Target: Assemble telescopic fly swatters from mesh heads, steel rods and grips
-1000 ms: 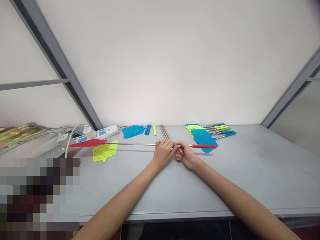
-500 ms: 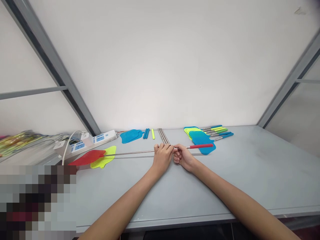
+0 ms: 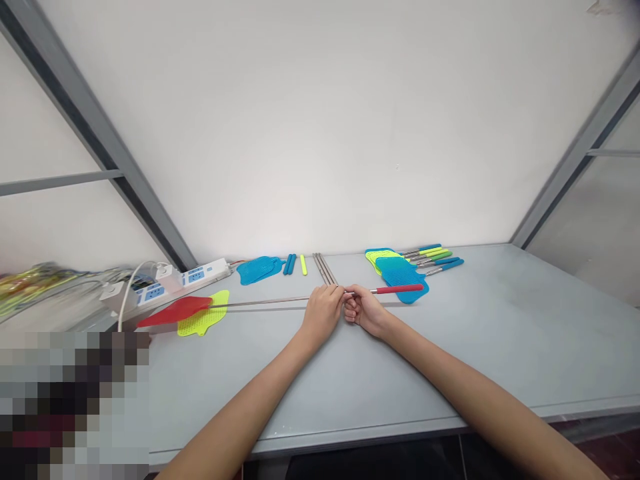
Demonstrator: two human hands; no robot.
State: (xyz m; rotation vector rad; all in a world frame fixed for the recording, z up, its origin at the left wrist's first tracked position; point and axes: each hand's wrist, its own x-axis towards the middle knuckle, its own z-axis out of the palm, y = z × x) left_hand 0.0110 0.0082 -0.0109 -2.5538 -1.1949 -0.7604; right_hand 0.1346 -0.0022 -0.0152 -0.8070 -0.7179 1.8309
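A red fly swatter with an extended metal rod lies crosswise between my hands, its red paddle off to the left and its red grip to the right. My left hand is closed around the rod near the middle. Close beside it, my right hand grips the metal just left of the red grip, fingers curled. The red paddle overlaps a loose yellow-green swatter head in my view. Several bare metal rods lie just beyond my left hand, their near ends hidden by it.
Blue swatter heads, blue grips and a yellow grip lie along the wall. Several assembled swatters are piled at right. A white power strip with plugs stands at left, near plastic-wrapped items.
My view has shifted slightly. Both hands keep their hold on the red swatter, and the left fingers lie a little flatter over the rod.
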